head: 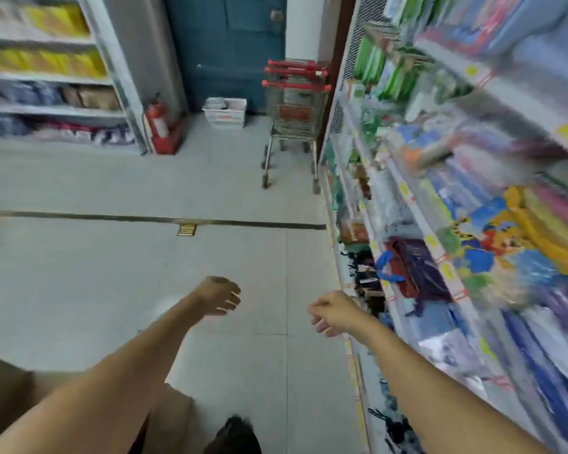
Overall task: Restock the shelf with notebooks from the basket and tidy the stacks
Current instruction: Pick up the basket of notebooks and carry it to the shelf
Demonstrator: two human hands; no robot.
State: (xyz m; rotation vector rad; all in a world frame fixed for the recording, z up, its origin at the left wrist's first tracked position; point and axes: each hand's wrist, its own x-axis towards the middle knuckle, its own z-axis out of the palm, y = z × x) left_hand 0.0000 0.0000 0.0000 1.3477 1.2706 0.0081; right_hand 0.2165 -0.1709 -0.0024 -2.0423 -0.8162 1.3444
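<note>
colourful notebooks (492, 244) lie in blurred stacks on the tiered shelf (440, 257) along the right side.

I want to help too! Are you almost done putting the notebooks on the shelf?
Hard to say. The shelf on the right already holds colourful stacks, blurred here. Nothing is in hand: the left hand and right hand both hang empty over the floor. A white basket sits far off by the blue door, so fetching may remain.
</note>
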